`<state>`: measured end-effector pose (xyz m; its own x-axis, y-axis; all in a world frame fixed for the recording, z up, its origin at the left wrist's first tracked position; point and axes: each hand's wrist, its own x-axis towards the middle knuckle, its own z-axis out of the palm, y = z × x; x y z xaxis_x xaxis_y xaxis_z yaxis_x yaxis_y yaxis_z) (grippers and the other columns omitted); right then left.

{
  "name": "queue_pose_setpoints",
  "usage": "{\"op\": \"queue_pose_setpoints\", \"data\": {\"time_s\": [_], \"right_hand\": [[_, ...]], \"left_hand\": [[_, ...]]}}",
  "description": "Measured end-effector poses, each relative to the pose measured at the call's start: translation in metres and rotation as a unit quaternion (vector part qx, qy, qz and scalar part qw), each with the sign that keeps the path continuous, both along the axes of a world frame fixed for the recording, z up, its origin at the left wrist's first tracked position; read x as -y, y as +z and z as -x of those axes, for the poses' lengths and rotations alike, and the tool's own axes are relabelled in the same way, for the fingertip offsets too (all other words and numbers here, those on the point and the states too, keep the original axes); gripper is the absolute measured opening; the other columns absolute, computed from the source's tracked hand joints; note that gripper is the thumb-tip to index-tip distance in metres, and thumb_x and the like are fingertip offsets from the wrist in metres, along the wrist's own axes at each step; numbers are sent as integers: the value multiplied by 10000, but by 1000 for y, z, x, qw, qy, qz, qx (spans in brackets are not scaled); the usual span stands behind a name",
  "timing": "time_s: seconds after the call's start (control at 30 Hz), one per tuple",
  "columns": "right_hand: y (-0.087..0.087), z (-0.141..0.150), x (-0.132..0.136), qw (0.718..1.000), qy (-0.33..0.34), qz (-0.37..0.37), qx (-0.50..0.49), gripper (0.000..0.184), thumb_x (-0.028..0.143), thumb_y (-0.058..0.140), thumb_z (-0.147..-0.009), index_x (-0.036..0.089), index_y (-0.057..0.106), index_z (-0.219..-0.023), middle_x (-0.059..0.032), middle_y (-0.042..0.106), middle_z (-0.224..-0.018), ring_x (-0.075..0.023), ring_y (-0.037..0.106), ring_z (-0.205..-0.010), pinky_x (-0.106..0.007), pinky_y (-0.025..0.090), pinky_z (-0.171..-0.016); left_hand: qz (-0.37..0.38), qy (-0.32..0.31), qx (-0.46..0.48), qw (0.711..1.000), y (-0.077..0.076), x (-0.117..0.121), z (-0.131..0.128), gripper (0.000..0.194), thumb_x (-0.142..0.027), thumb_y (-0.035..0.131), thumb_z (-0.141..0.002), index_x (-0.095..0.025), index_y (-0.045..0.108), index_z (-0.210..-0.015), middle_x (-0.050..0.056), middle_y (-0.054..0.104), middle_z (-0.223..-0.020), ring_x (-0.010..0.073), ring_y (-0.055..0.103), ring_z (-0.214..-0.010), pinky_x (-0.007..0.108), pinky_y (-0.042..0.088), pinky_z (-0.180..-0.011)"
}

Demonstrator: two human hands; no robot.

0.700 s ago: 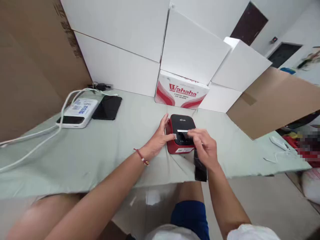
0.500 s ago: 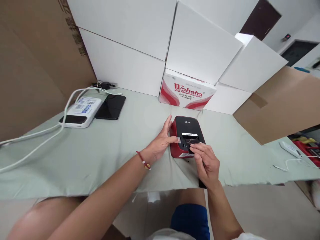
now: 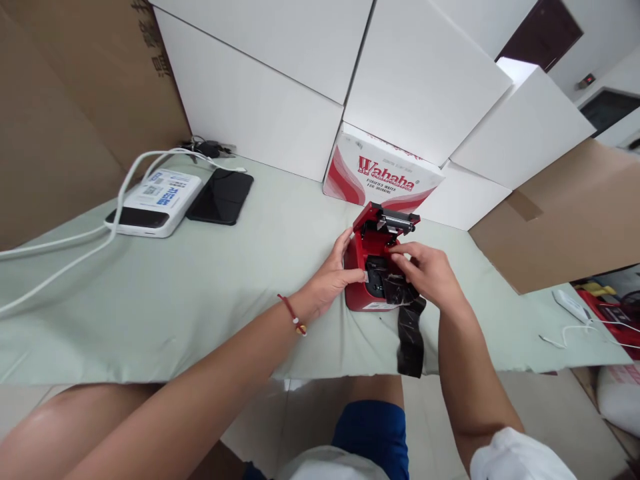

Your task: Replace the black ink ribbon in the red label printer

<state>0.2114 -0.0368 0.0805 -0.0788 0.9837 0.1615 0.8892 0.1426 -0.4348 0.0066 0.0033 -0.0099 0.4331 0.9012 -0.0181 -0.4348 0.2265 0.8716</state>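
A small red and black printer [image 3: 373, 267] stands on the pale green cloth with its lid tilted up at the back. My left hand [image 3: 333, 277] grips its left side, thumb pressed on the front edge. My right hand [image 3: 427, 273] reaches into the open compartment, fingers curled on the black strip [image 3: 411, 337] that runs out of the printer and hangs over the table's front edge.
A white device [image 3: 155, 203] with white cables and a black phone [image 3: 220, 197] lie at the left. White boxes and a red-printed Wahaha box [image 3: 380, 177] line the back. Brown cardboard [image 3: 555, 220] leans at the right. A white remote [image 3: 573, 305] lies far right.
The printer's lid was closed and now stands open. My right hand moved from the front of the printer into the open compartment. The camera tilted slightly.
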Motion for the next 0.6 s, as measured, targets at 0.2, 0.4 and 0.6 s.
{"op": "queue_pose_setpoints", "data": {"time_s": [0.2,0.4,0.6], "right_hand": [[17,29,-56,933,74,217,277,443,185,718,-948,279,804,-1372,-76,830,-1314,-285,774,-1118,-341,546,-894],[21,25,-30,963,32,136,229,379,236,677,-983,227,781,-1348,-103,823,-1267,-271,753,-1101,-330,517,-874],[33,-67,25,985,-117,16,125,493,458,590,-1032,200,727,-1429,-111,811,-1116,-212,699,-770,-343,532,-753]], "left_hand": [[11,4,1,1000,5,0,-1,1144,-164,769,-602,-246,388,-1677,120,337,-1844,340,312,-1717,485,306,-1401],[31,3,-2,1000,8,1,2,1177,-180,799,-584,-199,399,-1691,146,471,-1759,361,457,-1612,488,411,-1326],[17,-10,-17,1000,-2,0,4,1112,-191,809,-676,-287,432,-1718,97,560,-1699,386,482,-1592,539,370,-1342]]}}
